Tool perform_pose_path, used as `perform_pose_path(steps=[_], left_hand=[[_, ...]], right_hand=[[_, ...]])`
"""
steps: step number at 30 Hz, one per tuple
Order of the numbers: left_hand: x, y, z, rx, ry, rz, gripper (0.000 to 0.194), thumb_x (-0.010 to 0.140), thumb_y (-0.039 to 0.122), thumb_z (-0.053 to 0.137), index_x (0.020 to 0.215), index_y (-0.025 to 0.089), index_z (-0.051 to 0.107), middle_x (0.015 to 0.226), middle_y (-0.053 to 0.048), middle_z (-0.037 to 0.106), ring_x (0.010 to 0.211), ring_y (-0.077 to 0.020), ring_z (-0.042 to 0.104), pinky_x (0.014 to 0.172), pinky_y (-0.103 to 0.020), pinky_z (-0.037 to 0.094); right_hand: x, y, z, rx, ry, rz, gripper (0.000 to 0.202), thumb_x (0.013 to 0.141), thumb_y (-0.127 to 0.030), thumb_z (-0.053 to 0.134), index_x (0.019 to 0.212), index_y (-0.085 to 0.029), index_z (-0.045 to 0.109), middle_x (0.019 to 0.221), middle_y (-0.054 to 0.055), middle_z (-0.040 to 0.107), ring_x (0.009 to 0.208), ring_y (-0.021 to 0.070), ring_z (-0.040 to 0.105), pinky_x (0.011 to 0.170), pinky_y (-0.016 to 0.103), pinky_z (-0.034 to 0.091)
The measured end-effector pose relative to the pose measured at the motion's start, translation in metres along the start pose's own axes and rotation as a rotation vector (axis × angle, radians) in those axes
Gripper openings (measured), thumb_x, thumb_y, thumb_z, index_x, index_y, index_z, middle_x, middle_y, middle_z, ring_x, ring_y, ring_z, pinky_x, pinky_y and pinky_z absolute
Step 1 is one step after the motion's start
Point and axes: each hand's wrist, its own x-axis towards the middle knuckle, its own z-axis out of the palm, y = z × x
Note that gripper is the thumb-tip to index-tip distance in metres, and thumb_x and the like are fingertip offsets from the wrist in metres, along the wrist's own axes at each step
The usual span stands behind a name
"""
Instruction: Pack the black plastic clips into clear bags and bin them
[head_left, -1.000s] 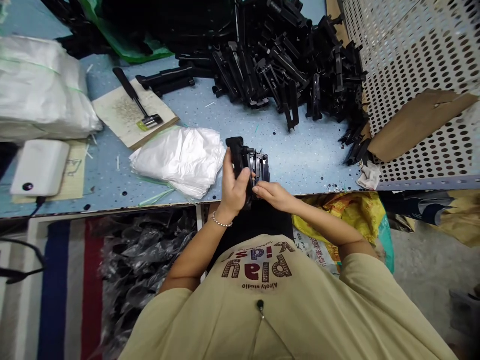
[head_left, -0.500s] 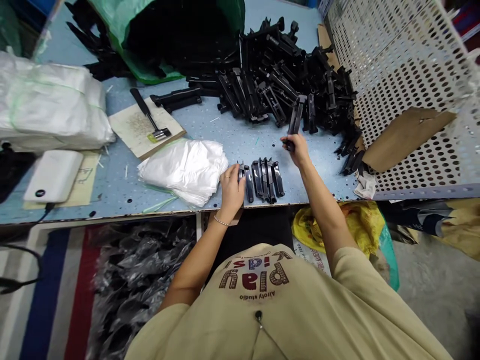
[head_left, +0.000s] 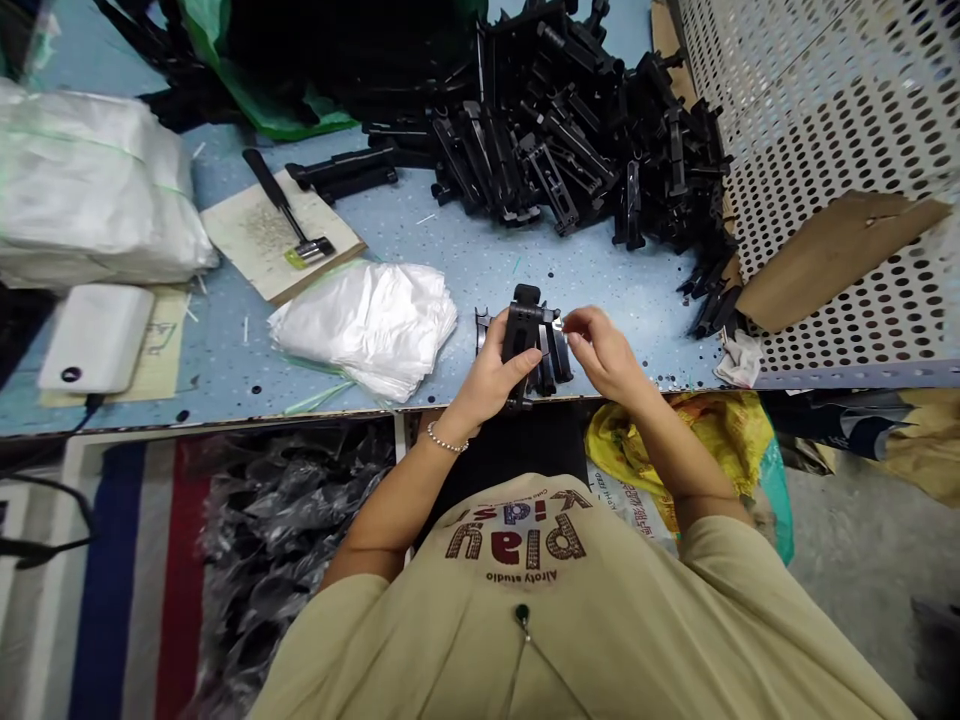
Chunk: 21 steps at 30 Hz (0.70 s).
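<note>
My left hand is wrapped round a long black plastic part, held upright over the table's front edge with its thumb across the front. To its right, my right hand is closed, thumb and fingertips together beside the part's upper end. A small pale, shiny bit shows at those fingertips, too small to name. Under and behind the held part lies a row of similar black parts, partly hidden by my left hand.
A heap of black parts fills the back, by a green bag. On the left are white plastic bags, a hammer on a board, a white power bank and a wrapped bundle. A perforated panel stands right.
The black part that my right hand held by the heap is now in my left hand, nearer me. My right hand has come down beside it; my left hand has lifted off the row.
</note>
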Motion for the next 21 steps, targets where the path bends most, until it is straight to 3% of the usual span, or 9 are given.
perform_pose_path(steps=[2,4,6,9,12,15,18,21], left_hand=[[-0.005,0.002,0.003,-0.023,-0.023,-0.101,0.068,0.085,0.064,0.079,0.136,0.028,0.053,0.094,-0.002,0.068,0.075,-0.018,0.069,0.068,-0.031,0.058],[-0.009,0.005,0.009,-0.084,-0.039,-0.211,0.067,0.084,0.063,0.08,0.134,0.027,0.053,0.083,0.001,0.063,0.058,-0.0135,0.061,0.054,-0.027,0.051],[-0.012,0.01,0.016,-0.152,-0.02,-0.282,0.065,0.082,0.06,0.083,0.129,0.027,0.054,0.079,0.004,0.059,0.052,-0.0108,0.056,0.047,-0.024,0.046],[-0.014,0.017,0.02,-0.26,0.038,-0.339,0.057,0.081,0.057,0.084,0.117,0.025,0.053,0.079,0.005,0.059,0.052,-0.0089,0.055,0.045,-0.021,0.045],[-0.013,0.021,0.019,-0.336,0.024,-0.41,0.057,0.08,0.059,0.084,0.112,0.023,0.053,0.077,0.005,0.06,0.052,-0.0084,0.055,0.044,-0.02,0.045],[-0.009,0.021,0.018,-0.36,0.017,-0.432,0.056,0.081,0.061,0.083,0.11,0.022,0.053,0.076,0.005,0.06,0.05,-0.0085,0.055,0.043,-0.021,0.045],[-0.003,0.021,0.016,-0.295,0.141,-0.286,0.052,0.084,0.056,0.083,0.11,0.024,0.052,0.079,0.005,0.061,0.051,-0.0082,0.056,0.044,-0.021,0.047],[0.003,0.019,0.011,-0.215,0.248,-0.121,0.047,0.087,0.056,0.081,0.108,0.025,0.052,0.081,0.005,0.061,0.052,-0.0077,0.057,0.046,-0.021,0.048]], right_hand=[[0.015,-0.001,-0.01,-0.284,0.146,-0.231,0.044,0.107,-0.06,0.046,0.115,-0.02,0.063,0.107,0.012,0.069,0.096,0.0262,0.063,0.084,0.043,0.052],[0.03,0.0,-0.011,-0.454,0.129,-0.415,0.043,0.109,-0.059,0.042,0.104,-0.021,0.063,0.093,0.009,0.066,0.087,0.0244,0.06,0.077,0.039,0.05],[0.042,0.003,-0.007,-0.525,0.098,-0.494,0.047,0.113,-0.054,0.032,0.098,-0.022,0.062,0.084,0.007,0.062,0.08,0.0219,0.057,0.071,0.036,0.046],[0.049,0.008,0.0,-0.543,0.097,-0.507,0.058,0.114,-0.058,0.02,0.102,-0.02,0.063,0.085,0.007,0.063,0.08,0.021,0.057,0.069,0.034,0.044],[0.047,0.011,0.006,-0.558,0.085,-0.497,0.066,0.11,-0.066,0.019,0.105,-0.019,0.064,0.086,0.008,0.065,0.08,0.0218,0.057,0.068,0.034,0.042],[0.042,0.009,0.007,-0.538,0.075,-0.389,0.067,0.111,-0.066,0.018,0.097,-0.019,0.064,0.082,0.008,0.065,0.076,0.0212,0.057,0.064,0.034,0.038],[0.03,-0.004,0.01,-0.418,0.061,-0.244,0.071,0.111,-0.065,0.01,0.094,-0.02,0.062,0.079,0.006,0.064,0.072,0.0194,0.056,0.063,0.032,0.036],[0.008,-0.022,0.023,-0.259,-0.086,-0.251,0.07,0.11,-0.068,0.011,0.093,-0.02,0.06,0.081,0.005,0.065,0.071,0.0184,0.056,0.064,0.031,0.038]])
